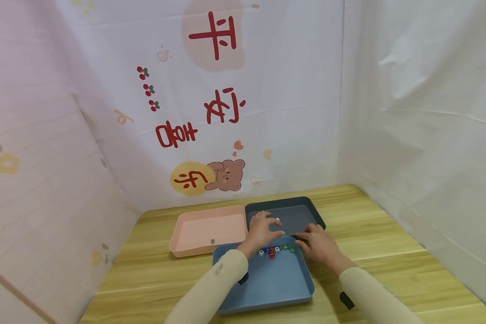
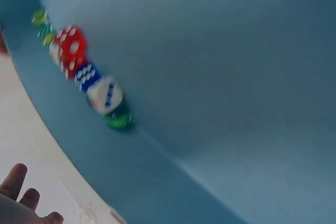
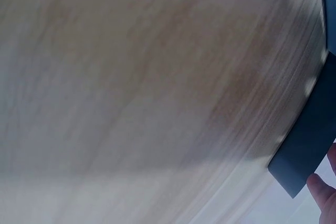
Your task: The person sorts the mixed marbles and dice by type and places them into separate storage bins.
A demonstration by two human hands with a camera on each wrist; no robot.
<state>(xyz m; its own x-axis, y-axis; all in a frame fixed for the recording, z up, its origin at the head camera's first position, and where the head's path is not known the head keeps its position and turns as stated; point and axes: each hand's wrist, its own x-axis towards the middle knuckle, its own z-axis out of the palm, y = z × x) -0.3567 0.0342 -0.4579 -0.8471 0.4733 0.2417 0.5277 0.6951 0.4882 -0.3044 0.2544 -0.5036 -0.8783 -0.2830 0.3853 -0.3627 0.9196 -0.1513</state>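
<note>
My left hand [image 1: 262,230] hovers over where the blue tray [image 1: 275,283] meets the dark tray [image 1: 291,216]. Its fingers [image 2: 14,179] are spread, with nothing between them. A small white piece [image 1: 277,219] lies in the dark tray, just beyond those fingertips. By the near right corner of the dark tray is my right hand [image 1: 320,244], its fingertips [image 3: 316,184] at the tray's edge. Along the blue tray's far side runs a row of small pieces: white dice [image 2: 105,95], red dice [image 2: 72,43], a blue die [image 2: 86,77] and shiny green pieces [image 2: 119,120].
A pink tray [image 1: 218,225] stands at the left, holding one small greenish piece [image 1: 212,241]. All three trays sit close together on a wood-grain table [image 1: 154,270]. White printed cloth [image 1: 291,112] hangs behind and at both sides.
</note>
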